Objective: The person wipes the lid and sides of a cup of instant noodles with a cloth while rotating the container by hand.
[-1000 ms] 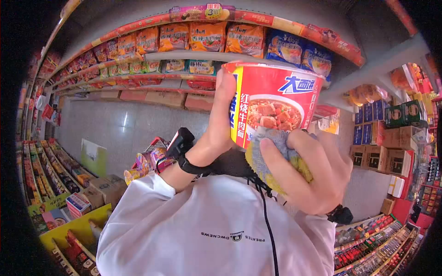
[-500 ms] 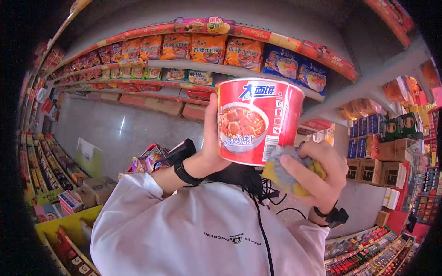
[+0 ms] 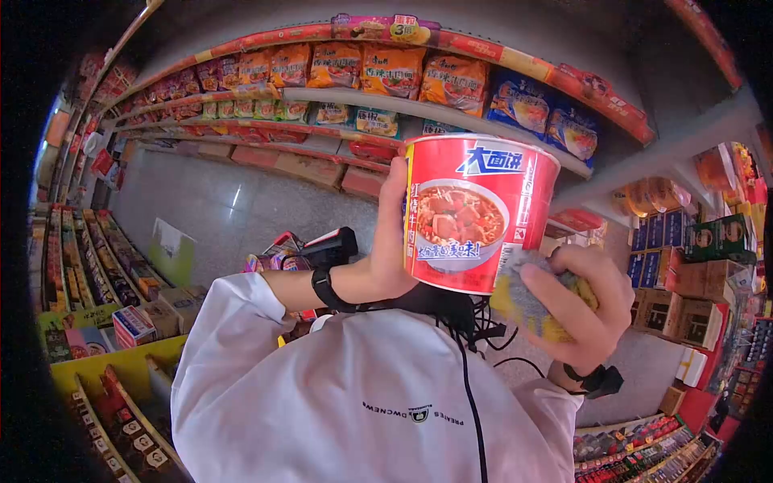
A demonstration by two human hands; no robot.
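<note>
A large red noodle cup (image 3: pixel 463 217) with a picture of a bowl on its side is held up in front of the chest. My left hand (image 3: pixel 390 233) grips it from the left, thumb along the side and the other fingers hidden behind the cup. In my right hand (image 3: pixel 584 302) is a bunched grey and yellow cloth (image 3: pixel 535 298), pressed against the lower right side of the cup.
Shelves ahead carry orange noodle packs (image 3: pixel 390 71) and blue noodle packs (image 3: pixel 522 103). Stacked cartons (image 3: pixel 692 278) stand at the right. A yellow-edged shelf unit (image 3: pixel 113 366) is at the lower left, with a basket of packs (image 3: pixel 278 262) behind my left arm.
The view has shifted, so the cup and both hands appear farther right. The cup has turned slightly, showing more of the bowl picture and hiding the barcode.
</note>
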